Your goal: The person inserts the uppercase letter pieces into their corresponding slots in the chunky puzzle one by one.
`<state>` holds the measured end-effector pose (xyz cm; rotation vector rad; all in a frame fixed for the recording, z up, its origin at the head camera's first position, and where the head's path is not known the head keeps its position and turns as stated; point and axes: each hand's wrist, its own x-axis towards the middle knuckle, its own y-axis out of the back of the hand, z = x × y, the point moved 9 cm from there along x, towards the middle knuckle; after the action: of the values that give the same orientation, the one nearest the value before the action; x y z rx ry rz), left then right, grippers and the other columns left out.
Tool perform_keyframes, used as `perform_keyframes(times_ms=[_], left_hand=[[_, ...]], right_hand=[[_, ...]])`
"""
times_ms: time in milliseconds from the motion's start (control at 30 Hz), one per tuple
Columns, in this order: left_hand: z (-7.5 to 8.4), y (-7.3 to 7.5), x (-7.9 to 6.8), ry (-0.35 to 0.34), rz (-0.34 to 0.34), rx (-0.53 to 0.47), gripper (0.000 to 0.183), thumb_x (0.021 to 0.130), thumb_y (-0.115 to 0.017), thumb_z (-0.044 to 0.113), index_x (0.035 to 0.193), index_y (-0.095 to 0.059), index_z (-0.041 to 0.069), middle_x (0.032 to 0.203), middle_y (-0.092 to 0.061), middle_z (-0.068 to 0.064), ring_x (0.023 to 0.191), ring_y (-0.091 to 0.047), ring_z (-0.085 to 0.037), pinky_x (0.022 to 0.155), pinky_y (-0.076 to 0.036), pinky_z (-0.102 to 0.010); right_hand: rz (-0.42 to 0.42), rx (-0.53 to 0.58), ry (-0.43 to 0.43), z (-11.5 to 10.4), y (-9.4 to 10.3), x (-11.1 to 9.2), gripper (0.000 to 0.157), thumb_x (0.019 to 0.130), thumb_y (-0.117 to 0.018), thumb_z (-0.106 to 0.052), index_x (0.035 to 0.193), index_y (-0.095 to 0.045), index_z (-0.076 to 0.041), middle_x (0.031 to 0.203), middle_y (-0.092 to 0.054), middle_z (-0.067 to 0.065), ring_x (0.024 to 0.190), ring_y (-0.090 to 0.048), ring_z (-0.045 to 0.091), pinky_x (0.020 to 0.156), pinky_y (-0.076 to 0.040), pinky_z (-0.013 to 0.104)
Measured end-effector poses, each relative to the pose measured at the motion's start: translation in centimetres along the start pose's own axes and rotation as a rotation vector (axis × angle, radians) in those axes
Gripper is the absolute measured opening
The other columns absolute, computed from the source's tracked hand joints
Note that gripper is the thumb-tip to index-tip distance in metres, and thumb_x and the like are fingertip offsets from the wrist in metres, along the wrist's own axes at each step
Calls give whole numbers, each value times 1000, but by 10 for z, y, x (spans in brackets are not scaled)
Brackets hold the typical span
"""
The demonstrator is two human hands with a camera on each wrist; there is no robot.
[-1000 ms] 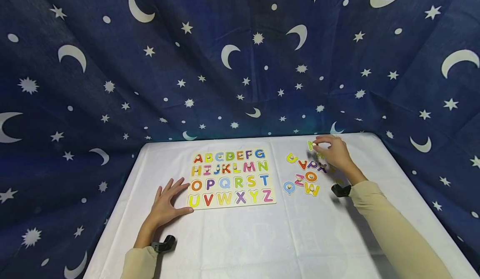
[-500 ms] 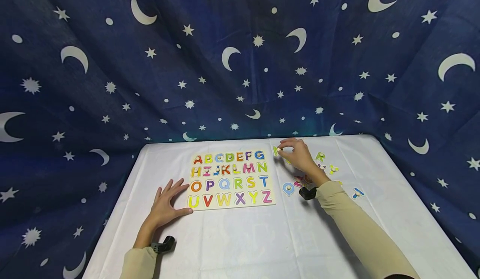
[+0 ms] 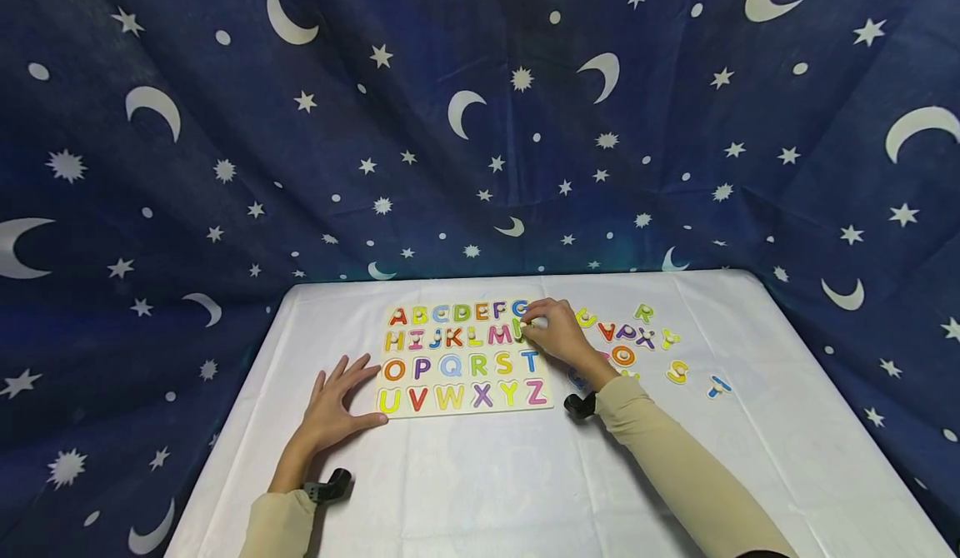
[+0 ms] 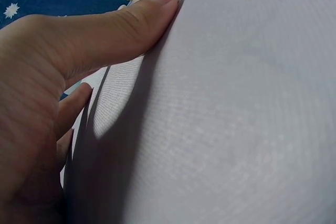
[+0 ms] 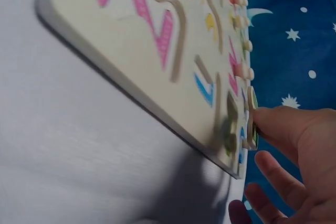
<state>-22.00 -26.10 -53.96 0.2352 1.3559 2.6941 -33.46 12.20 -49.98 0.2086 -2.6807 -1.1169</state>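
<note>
The wooden alphabet board (image 5: 113, 51) lies flat, rows A to G and H to M filled with knobbed letters; the lower rows show painted recesses. At its left edge my left hand (image 3: 335, 406) rests with fingers spread, its thumb (image 4: 115, 34) touching the front corner. My right hand (image 3: 562, 337) pinches the green letter N piece (image 5: 253, 132) by its knob. In the right wrist view the piece is tilted on edge, just above the N recess. Whether it touches the board I cannot tell.
Loose knobbed letters lie right of the board, among them an orange O (image 3: 623, 356), a green R (image 3: 644, 313), a yellow S (image 3: 677, 372) and a blue T (image 3: 718, 386). My right forearm partly hides others. A starry blue cloth (image 3: 480, 166) hangs behind the white table (image 3: 480, 491).
My right hand has carried the green N leftward from the loose letters to the board's N recess. The left hand stays at the board's left edge.
</note>
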Motion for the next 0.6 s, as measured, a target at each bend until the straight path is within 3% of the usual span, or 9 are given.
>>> perform_keyframes(times_ms=[133, 600], left_hand=[[2, 2, 0, -2, -1, -4, 89, 66, -94, 47, 142, -61, 15, 161, -42, -13, 154, -17, -45, 122, 2, -67], [0, 0, -1, -6, 5, -3, 89, 66, -94, 47, 143, -61, 15, 161, -42, -13, 154, -18, -45, 122, 1, -68]], right_hand=[[-7, -22, -41, 6, -5, -3, 16, 88, -81, -16, 100, -81, -6, 130, -67, 13, 120, -52, 33, 106, -43, 50], [-11, -72, -19, 8, -9, -6, 12, 87, -82, -16, 96, -82, -9, 128, -67, 15, 119, -53, 36, 103, -45, 50]])
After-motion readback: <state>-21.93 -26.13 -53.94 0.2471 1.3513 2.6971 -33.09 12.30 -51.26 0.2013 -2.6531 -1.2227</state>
